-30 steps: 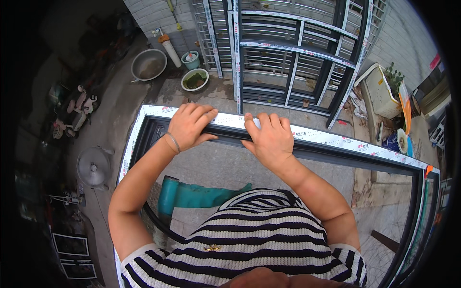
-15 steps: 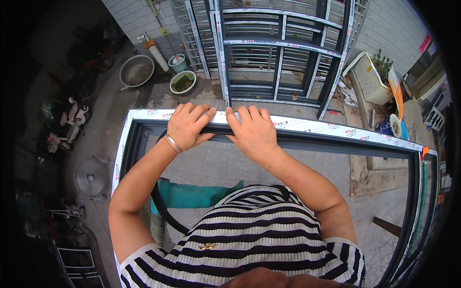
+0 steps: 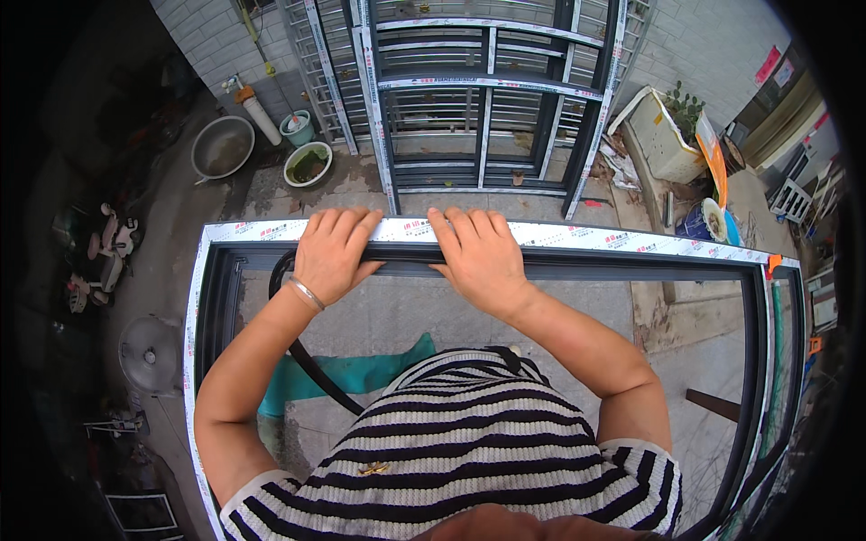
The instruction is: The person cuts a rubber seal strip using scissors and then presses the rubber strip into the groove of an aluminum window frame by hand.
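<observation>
A large dark grey window frame (image 3: 577, 236) with white printed protective film lies across the view in front of my body. My left hand (image 3: 336, 254) is closed over its far rail, fingers on the film and thumb at the inner edge. To the right, my right hand (image 3: 480, 257) grips the same rail in the same way, a short gap away. A black rubber strip (image 3: 327, 383) loops down from beside my left hand, behind the forearm, toward my striped shirt. Between the hands, a black line runs along the rail's inner groove; my palms partly hide it.
Tall film-wrapped frames (image 3: 487, 81) lean by a metal grille ahead. A metal basin (image 3: 223, 149), a white bowl (image 3: 308, 165) and a fan (image 3: 151, 354) are at left. A white planter (image 3: 663, 144) stands at right. Green cloth (image 3: 352, 374) lies under the frame's opening.
My hands have moved apart, the right one sliding rightward along the rail. The whole view has shifted, so the frame sits a little farther left and lower.
</observation>
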`<action>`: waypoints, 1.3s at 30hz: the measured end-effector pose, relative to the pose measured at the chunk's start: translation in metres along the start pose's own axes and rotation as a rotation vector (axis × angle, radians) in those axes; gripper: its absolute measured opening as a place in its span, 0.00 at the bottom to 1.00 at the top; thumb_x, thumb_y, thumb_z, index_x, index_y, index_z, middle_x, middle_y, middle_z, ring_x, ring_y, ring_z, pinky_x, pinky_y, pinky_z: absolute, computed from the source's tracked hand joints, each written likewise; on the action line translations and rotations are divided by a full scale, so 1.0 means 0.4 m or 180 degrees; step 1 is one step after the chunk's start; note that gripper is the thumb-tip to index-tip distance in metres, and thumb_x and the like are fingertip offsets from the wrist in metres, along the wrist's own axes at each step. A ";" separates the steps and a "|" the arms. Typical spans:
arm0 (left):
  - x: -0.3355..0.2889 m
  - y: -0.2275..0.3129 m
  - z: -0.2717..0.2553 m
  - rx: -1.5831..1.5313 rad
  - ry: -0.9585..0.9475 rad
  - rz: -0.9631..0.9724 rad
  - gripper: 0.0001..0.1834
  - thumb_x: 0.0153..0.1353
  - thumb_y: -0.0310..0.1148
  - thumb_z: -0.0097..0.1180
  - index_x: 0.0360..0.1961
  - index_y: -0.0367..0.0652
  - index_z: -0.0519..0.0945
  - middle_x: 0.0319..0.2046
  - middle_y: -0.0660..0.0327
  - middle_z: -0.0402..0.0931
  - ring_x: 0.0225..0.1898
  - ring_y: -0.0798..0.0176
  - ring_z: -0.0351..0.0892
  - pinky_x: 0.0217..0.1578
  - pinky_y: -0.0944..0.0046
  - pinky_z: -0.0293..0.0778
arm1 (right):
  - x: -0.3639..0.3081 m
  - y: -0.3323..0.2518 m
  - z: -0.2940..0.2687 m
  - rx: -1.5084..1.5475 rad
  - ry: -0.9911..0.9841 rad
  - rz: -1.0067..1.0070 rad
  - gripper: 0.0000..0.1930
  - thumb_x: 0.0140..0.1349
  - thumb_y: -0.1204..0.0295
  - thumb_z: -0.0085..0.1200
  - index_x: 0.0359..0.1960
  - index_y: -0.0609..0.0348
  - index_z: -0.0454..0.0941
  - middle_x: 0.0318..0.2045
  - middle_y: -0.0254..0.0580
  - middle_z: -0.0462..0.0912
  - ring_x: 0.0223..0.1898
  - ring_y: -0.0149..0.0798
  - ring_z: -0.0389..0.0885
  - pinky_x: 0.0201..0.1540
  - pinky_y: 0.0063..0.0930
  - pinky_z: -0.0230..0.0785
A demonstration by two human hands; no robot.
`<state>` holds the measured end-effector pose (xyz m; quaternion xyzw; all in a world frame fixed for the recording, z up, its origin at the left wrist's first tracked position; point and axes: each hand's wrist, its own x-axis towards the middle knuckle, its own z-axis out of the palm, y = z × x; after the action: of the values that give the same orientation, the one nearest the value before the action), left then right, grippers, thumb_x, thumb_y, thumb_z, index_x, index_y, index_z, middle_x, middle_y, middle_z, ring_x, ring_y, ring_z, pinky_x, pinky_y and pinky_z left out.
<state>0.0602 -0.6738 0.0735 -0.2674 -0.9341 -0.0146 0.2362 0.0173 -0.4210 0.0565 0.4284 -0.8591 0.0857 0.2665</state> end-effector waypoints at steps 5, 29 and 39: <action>0.058 0.071 0.020 -0.0014 -0.0014 0.0106 0.43 0.46 0.47 0.73 0.64 0.44 0.74 0.52 0.62 0.77 0.48 0.56 0.75 0.49 0.57 0.69 | -0.015 0.000 0.007 0.0142 0.0289 0.0068 0.40 0.48 0.56 0.73 0.63 0.60 0.74 0.52 0.41 0.80 0.49 0.43 0.76 0.54 0.38 0.66; 0.133 0.183 0.049 -0.0238 0.0278 -0.0109 0.44 0.36 0.42 0.77 0.60 0.47 0.79 0.50 0.61 0.80 0.46 0.56 0.77 0.49 0.55 0.70 | -0.156 0.162 -0.128 0.0007 0.0017 0.0663 0.46 0.44 0.55 0.76 0.66 0.59 0.71 0.55 0.44 0.78 0.55 0.48 0.75 0.64 0.51 0.62; 0.144 0.206 0.041 -0.0563 0.0071 -0.0464 0.36 0.49 0.50 0.72 0.58 0.45 0.78 0.49 0.58 0.78 0.48 0.50 0.75 0.50 0.52 0.68 | -0.198 0.181 -0.105 0.0093 0.0110 0.0548 0.44 0.38 0.55 0.77 0.59 0.59 0.76 0.47 0.40 0.79 0.47 0.44 0.76 0.56 0.44 0.66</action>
<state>0.0519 -0.5722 0.0765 -0.2184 -0.9434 -0.1170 0.2204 0.0158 -0.3057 0.0555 0.3552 -0.8868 0.1282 0.2666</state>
